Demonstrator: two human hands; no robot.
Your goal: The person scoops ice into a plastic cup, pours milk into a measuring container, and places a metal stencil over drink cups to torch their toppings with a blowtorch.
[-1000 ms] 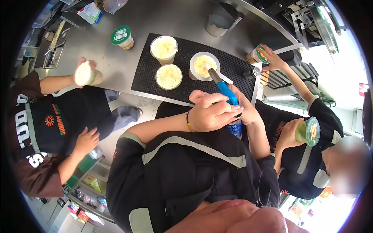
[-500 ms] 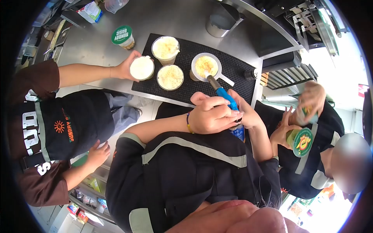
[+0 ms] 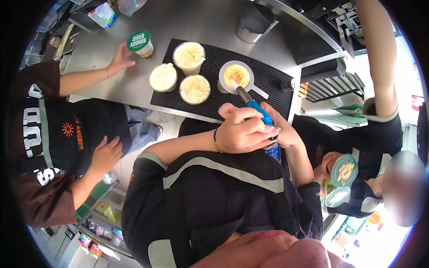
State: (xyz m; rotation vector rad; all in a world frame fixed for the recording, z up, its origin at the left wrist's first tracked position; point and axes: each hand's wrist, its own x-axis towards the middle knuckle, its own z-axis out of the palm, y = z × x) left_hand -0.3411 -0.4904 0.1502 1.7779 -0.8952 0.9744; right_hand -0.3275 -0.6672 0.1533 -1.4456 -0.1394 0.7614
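Note:
A kitchen blowtorch (image 3: 258, 110) with a metal nozzle, blue body and blue gas can is held in both my hands. My left hand (image 3: 243, 128) is closed around its body from the left; my right hand (image 3: 286, 129) grips it from the right, partly hidden behind it. The nozzle tip points at a cream-topped cup (image 3: 237, 73), where a pale flame glows on browned patches. Around this cup's top sits a white ring with a handle (image 3: 259, 91). Left of it stand more cream-topped cups (image 3: 195, 89), (image 3: 189, 56), (image 3: 163, 77).
Under the cups lies a black bar mat (image 3: 214, 58) on a steel counter (image 3: 103, 67). A co-worker's hand (image 3: 120, 60) is beside a green-lidded cup (image 3: 140, 42). At right, another person holds green-lidded cups (image 3: 344, 172). A metal pitcher (image 3: 251, 29) stands at the back.
The co-worker at left has let go of a cream cup, now on the mat's edge, and reached toward the lidded cup. The person at right has raised an arm. The cream under my flame is browner.

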